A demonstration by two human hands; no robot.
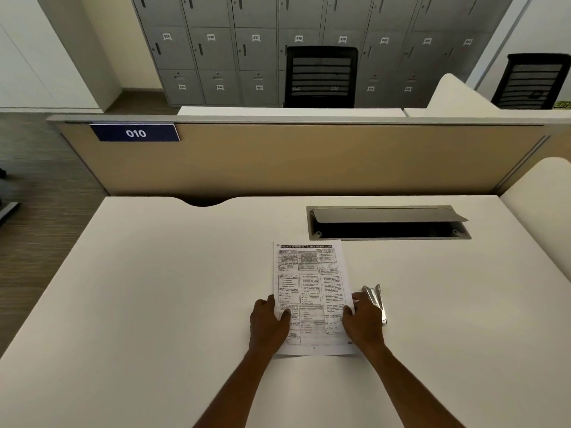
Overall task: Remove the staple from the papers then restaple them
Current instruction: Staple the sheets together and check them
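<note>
Head view: papers (310, 282) lie flat on the near-centre surface (154, 288), with the left hand (268, 322) and right hand (361, 319) apart on their lower side edges; pinching or merely resting, cannot tell. Sheets look light, limp and likely to slide, so pin them flat beside the staple, which is too small to spot. Rigid metal stapler (375, 296) just right of the right hand.

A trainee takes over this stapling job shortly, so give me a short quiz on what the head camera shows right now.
1. True or false: the stapler lies to the left of the papers.
2. Where are the left hand and the right hand? A) on the lower part of the papers, one at each side; B) both raised in the air; C) out of view.
3. Fill in: the blue sign reads ___.
Key: 1 false, it lies to their right; 2 A; 3 010.
</note>
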